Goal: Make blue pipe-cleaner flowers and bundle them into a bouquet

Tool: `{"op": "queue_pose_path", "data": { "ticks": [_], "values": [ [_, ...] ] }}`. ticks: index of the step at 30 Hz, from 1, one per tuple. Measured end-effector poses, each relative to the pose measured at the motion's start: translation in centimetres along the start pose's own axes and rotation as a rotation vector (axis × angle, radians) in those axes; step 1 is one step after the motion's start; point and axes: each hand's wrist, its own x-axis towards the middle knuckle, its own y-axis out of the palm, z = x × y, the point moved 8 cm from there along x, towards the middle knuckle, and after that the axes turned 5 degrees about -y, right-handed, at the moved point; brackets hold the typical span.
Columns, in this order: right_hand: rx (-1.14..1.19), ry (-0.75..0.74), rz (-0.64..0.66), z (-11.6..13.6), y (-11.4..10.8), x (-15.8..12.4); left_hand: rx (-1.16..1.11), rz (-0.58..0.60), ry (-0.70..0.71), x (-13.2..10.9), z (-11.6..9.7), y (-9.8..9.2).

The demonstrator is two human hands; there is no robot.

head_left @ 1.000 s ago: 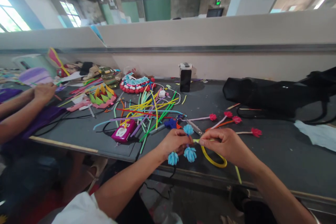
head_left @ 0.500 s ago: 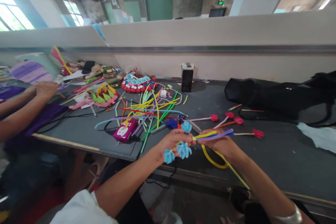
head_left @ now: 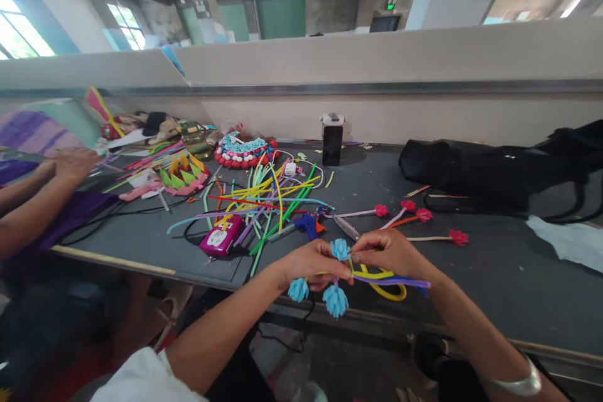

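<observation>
**Both hands closed on the blue flower bunch at the near edge**

Your left hand [head_left: 313, 262] and right hand [head_left: 389, 250] meet over the near edge of the dark surface [head_left: 494, 276]. Your left fingers [head_left: 336, 271] are closed around the blue flowers [head_left: 336, 300] just below the heads. One head stands up between your two hands, and two hang below your left hand, past the edge of the surface.

Your right fingers [head_left: 365, 257] are pinched shut on the stems [head_left: 396, 280]. These yellow, purple and blue strands run out to the right from under that hand, close to your wrist. A yellow loop [head_left: 389, 294] lies just beneath them; you cannot tell whether it belongs to the bunch.

Just beyond your hands lie a blue glue gun [head_left: 308, 223] and a pair of scissors [head_left: 346, 226]. A pink device [head_left: 221, 235] sits to their left, at the near end of a loose pile of coloured strands [head_left: 268, 195]. Four red flowers [head_left: 424, 215] on thin stalks lie to the right of the scissors.

A black bag [head_left: 494, 169] fills the far right, and a dark box [head_left: 332, 138] stands upright by the back wall. At the far left, a co-worker's hand [head_left: 70, 163] rests near purple material [head_left: 75, 210].
</observation>
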Motion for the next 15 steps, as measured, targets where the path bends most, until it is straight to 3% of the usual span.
{"op": "queue_pose_path", "data": {
  "ticks": [3, 9, 12, 15],
  "values": [
    [-0.120, -0.054, -0.024, 2.0, -0.4, -0.5, 0.047, -0.038, -0.015, 0.3, 0.2, -0.2],
    [-0.372, -0.268, -0.122, 6.8, -0.3, -2.2, 0.004, -0.279, 0.097, 0.3, -0.9, -2.0],
    [-0.428, -0.309, -0.140, 7.2, 0.4, -2.6, -0.125, -0.355, 0.175, 0.2, -1.2, -3.1],
    [-0.405, -0.260, -0.136, 6.0, 1.0, -2.2, -0.270, -0.338, 0.222, 0.5, -1.1, -3.9]
  ]
}}
